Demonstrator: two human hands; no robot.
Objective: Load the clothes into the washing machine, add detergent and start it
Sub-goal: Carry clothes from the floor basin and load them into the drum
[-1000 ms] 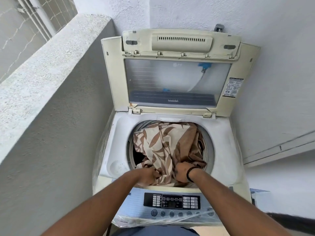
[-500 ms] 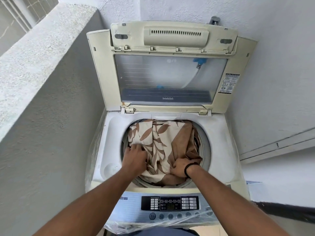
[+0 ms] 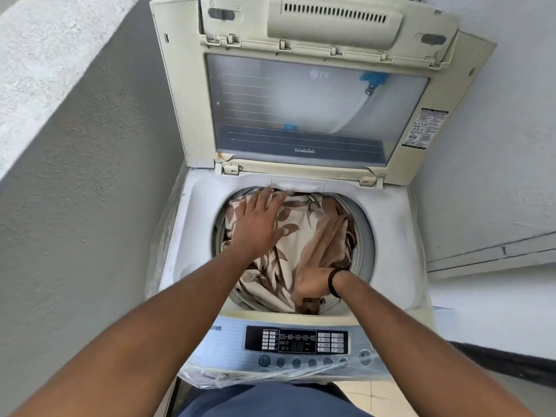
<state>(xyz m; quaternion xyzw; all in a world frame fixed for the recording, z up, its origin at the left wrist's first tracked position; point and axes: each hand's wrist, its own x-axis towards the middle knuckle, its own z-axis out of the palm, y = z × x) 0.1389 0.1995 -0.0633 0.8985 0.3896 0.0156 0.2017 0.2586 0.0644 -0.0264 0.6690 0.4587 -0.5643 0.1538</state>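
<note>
A top-loading washing machine (image 3: pixel 388 224) stands in front of me with its lid (image 3: pixel 313 94) raised upright. Its drum is full of a cream cloth with a brown leaf print (image 3: pixel 296 233) and a plain brown fabric. My left hand (image 3: pixel 255 224) lies flat with straight fingers on the far left part of the cloth, pressing it down. My right hand (image 3: pixel 313 281), a black band on its wrist, grips a fold of the brown fabric at the drum's near right. The control panel (image 3: pixel 296 340) sits along the near edge under clear plastic film.
A rough grey parapet wall (image 3: pixel 75 176) runs close along the machine's left side. A white wall (image 3: pixel 493 176) with a ledge stands on the right. Tiled floor (image 3: pixel 373 395) shows below the machine's front. No detergent is in view.
My left hand has moved from the near rim to the far left of the drum and flattened on the cloth. The right hand stays low in the fabric. The view has drawn closer.
</note>
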